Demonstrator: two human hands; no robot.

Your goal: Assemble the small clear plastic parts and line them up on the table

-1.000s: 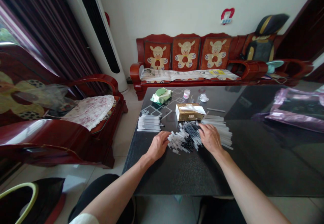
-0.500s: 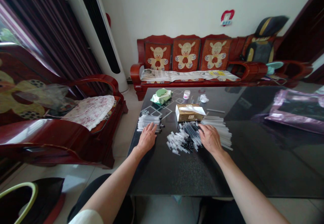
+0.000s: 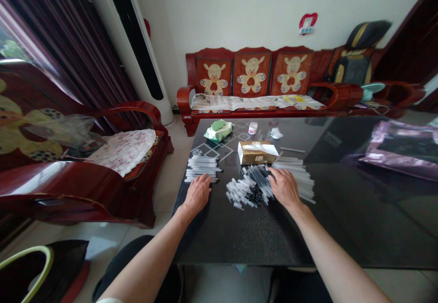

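Note:
My left hand [image 3: 197, 194] lies flat on the black glass table [image 3: 246, 234], fingers stretched toward a neat stack of white pen barrels [image 3: 201, 167] just beyond the fingertips. My right hand [image 3: 285, 187] rests palm down, fingers lightly curled on a loose heap of black refills [image 3: 257, 176]. Between the hands lies a scatter of small clear and black pen caps [image 3: 241, 192]. A row of white tubes [image 3: 297, 173] spreads under and beyond the right hand.
A brown cardboard box [image 3: 256, 152] stands behind the heap. Farther back are a green wipes pack [image 3: 218, 129], a small white cup [image 3: 252, 127] and crumpled paper [image 3: 275, 133]. A purple plastic bag [image 3: 404, 148] lies far right. Red wooden sofas ring the table.
My left hand left the cap pile, reached up to the stacked barrels at left, then drew back slightly toward me. The right hand stayed on the refills.

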